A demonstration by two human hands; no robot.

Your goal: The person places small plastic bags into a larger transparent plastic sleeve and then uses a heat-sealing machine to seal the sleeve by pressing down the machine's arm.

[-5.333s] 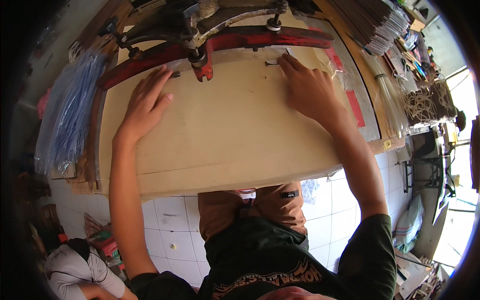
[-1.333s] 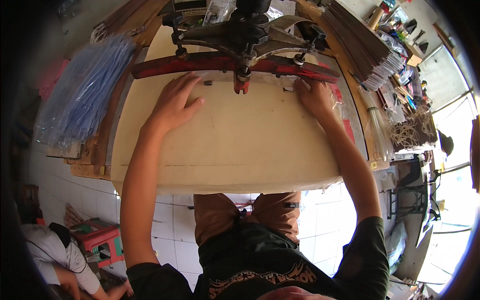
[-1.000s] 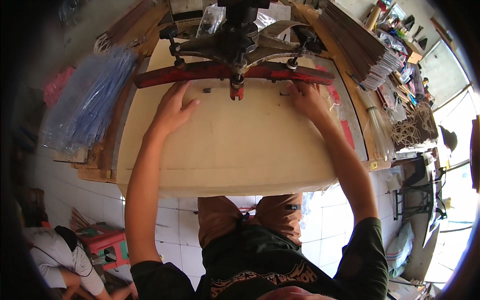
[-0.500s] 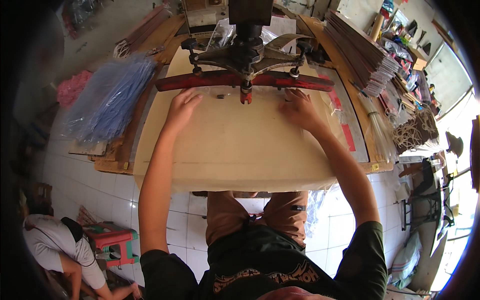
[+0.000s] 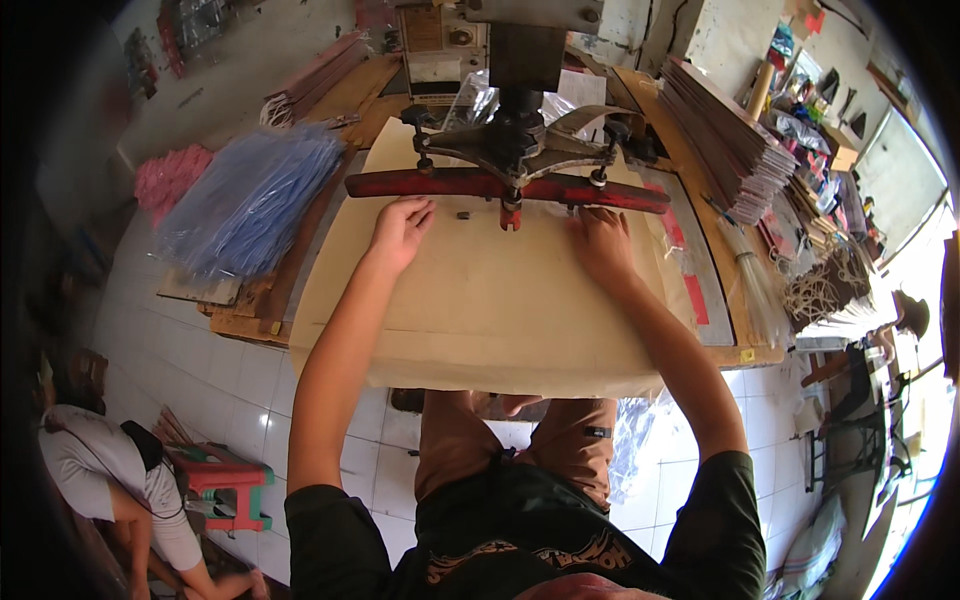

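A wide tan sheet (image 5: 490, 300) covers the middle of the worktable and hangs over its near edge. Across its far part runs a long red bar (image 5: 430, 184), carried by a dark metal bracket (image 5: 520, 145) on a post. My left hand (image 5: 403, 232) is closed just below the bar's left half, thumb and fingers drawn together. Below the right half, my right hand (image 5: 605, 245) curls inward, its fingertips close to the bar. What either hand pinches, if anything, cannot be made out. A small dark piece (image 5: 463, 215) lies on the sheet between them.
Left of the sheet lies a stack of clear bluish plastic (image 5: 255, 200), with a pink bundle (image 5: 172, 180) beyond. Stacked brownish panels (image 5: 725, 135) and cord (image 5: 825, 290) are at the right. A person (image 5: 120, 480) bends beside a red and green stool (image 5: 235, 490) at lower left.
The whole view has shifted slightly, so the table sits lower and further right. My left fingers have drawn together, and my right hand's fingers have curled in below the bar.
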